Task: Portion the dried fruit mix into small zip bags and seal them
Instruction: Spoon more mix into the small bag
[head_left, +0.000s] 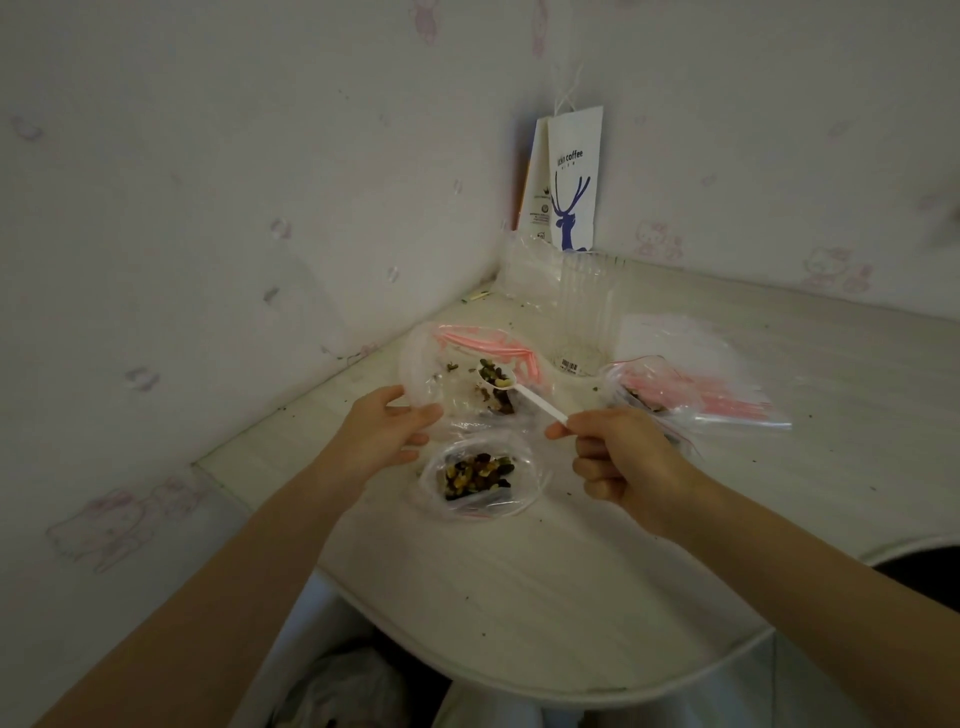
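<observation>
Nearest you on the desk (519, 597) lies a small zip bag (470, 506) holding dried fruit mix (478, 475). Just beyond it, your left hand (387, 428) has its grip pinching the edge of a larger clear bag (423, 364). Your right hand (618, 457) pinches the handle of a white spoon (527, 396), its bowl heaped with mix over that bag. Further right lies a pile of zip bags (711, 400). A paper coffee bag (571, 182) stands in the corner.

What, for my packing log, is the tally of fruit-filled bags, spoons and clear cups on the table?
Bags with fruit mix: 3 (far bag, near bag, right bag)
White spoon: 1
Clear cup: 1
Total: 5
</observation>
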